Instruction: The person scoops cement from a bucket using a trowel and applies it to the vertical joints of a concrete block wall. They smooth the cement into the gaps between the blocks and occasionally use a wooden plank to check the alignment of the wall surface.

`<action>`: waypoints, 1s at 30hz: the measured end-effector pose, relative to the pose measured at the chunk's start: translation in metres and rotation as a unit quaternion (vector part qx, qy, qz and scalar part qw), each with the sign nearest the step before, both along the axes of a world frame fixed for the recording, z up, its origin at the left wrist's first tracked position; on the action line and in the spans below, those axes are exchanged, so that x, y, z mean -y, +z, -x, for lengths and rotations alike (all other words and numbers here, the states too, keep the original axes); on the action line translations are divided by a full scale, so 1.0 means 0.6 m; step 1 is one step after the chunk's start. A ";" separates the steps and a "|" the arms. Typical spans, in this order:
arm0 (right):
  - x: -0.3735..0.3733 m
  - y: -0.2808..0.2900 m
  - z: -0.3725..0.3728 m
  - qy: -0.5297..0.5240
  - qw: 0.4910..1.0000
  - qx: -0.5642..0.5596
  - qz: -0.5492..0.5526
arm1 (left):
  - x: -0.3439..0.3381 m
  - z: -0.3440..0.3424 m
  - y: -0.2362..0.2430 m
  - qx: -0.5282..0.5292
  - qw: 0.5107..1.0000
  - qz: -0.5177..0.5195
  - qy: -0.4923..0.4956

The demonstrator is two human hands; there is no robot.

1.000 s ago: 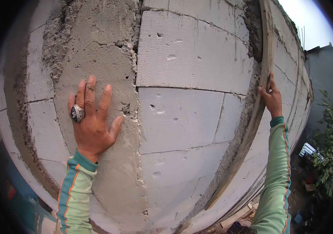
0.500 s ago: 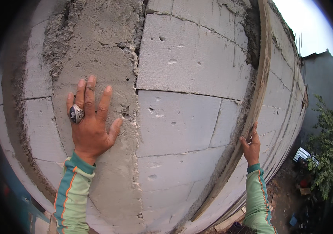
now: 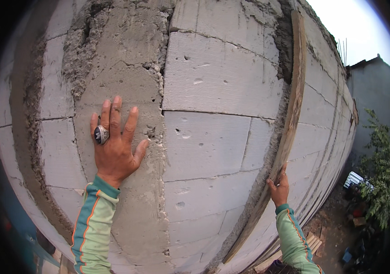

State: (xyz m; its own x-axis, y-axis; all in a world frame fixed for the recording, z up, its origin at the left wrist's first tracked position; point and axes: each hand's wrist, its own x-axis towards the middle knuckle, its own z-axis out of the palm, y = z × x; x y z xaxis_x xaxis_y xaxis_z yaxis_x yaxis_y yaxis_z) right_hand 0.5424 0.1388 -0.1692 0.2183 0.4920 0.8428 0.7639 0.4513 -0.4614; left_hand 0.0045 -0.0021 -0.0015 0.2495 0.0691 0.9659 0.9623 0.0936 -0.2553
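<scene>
Head view: block wall close in front; both my arms reach up to it from below.
Left fingers [image 3: 130,125]: flat on the grey mortar column [image 3: 140,214], slightly apart, clasping nothing; chunky dark-stoned ring [image 3: 101,135] on one.
Why left there: probably bracing; an open palm spreads load while the other arm reaches.
Right fingers [image 3: 283,176]: thumb and index touching the wooden strip [image 3: 294,86], tips apart; can't tell if they're clamped on it.
Why right there: likely steadying; contact below mid-length should check sideways drift along the rough mortar seam [image 3: 260,182].
Strip position: runs up past my right fingers, and down-left below them; well right of my left fingers.
Strip look: long, narrow, brown, weathered; reads curved, probably lens bend.
Column look: smoother under my left fingers, crumbly and pitted above, ragged right edge.
White blocks [image 3: 217,96]: between my two sets of fingers, pocked, thin dark joints.
</scene>
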 end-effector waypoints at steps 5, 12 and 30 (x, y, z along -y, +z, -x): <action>0.016 -0.056 -0.002 0.026 0.999 -0.042 -0.017 | -0.004 0.001 -0.002 -0.003 1.000 0.000 -0.001; 0.046 0.026 -0.036 0.012 0.998 -0.045 -0.040 | 0.000 -0.005 0.004 -0.009 1.000 0.000 0.008; 0.014 0.441 -0.054 0.007 0.995 0.014 -0.099 | 0.004 -0.011 0.007 -0.023 0.999 0.001 0.028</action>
